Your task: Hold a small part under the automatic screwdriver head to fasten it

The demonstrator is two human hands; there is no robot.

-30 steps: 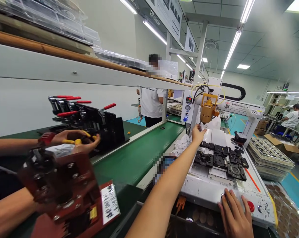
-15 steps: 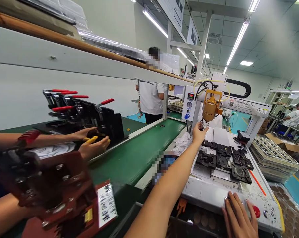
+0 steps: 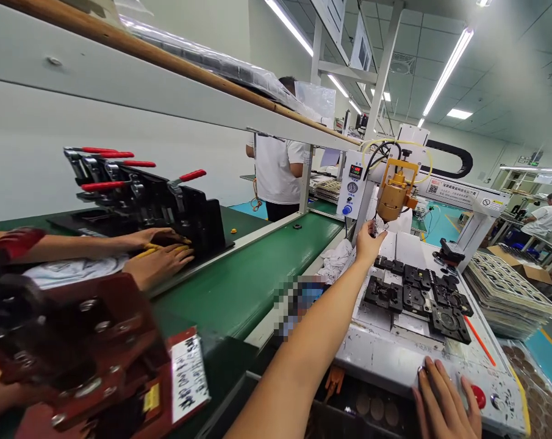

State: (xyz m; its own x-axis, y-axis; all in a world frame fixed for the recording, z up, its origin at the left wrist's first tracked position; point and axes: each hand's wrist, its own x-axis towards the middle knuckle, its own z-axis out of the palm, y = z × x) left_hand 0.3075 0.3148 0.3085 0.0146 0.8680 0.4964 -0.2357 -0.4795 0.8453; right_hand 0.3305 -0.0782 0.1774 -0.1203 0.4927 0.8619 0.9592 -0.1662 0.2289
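Note:
My left hand [image 3: 369,241] reaches up to the underside of the gold dispensing head [image 3: 392,198], its fingers closed at the tip. A small dark bit shows between the fingers, too small to name. My right hand [image 3: 447,399] lies flat on the white machine's front panel [image 3: 376,350], fingers spread, beside a red button [image 3: 477,396]. Between the hands, several black fixture blocks [image 3: 415,296] sit on the machine bed. A white cloth [image 3: 337,259] lies crumpled left of my left hand.
A green conveyor belt [image 3: 257,274] runs along the left. Beyond it, a co-worker's hands [image 3: 161,259] work by black fixtures with red-handled clamps [image 3: 188,177]. A dark red clamp fixture [image 3: 115,341] stands near left. Stacked trays [image 3: 508,286] stand right of the machine.
The view has shifted slightly. The co-worker's hands have lowered towards the black fixture. My left hand stays at the dispensing head, and my right hand remains on the panel.

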